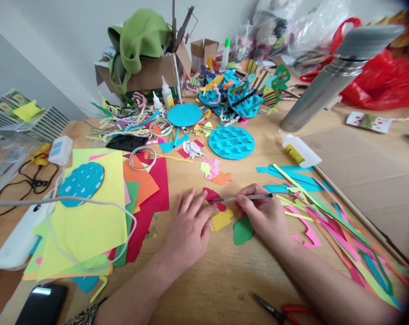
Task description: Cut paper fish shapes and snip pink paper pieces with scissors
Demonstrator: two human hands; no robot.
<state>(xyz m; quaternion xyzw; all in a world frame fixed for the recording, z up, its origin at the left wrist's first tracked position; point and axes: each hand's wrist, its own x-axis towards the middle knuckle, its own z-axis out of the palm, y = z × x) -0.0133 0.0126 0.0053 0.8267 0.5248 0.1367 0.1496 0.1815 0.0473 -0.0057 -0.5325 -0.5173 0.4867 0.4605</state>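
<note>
My right hand grips a slim pen, its tip resting on a red paper fish. Lying flat with fingers spread, my left hand touches the left side of that fish. Just below it is a yellow paper fish, close to my left fingertips. A green paper cutout sits partly under my right hand. Farther up the table are an orange fish, a pink fish and a small yellow-green fish, overlapping one another.
Coloured paper sheets are stacked at left, crossed by a white cable. Paper strips cover the right side beside a glue bottle and cardboard. A steel flask stands behind. Red-handled scissors lie at the front edge.
</note>
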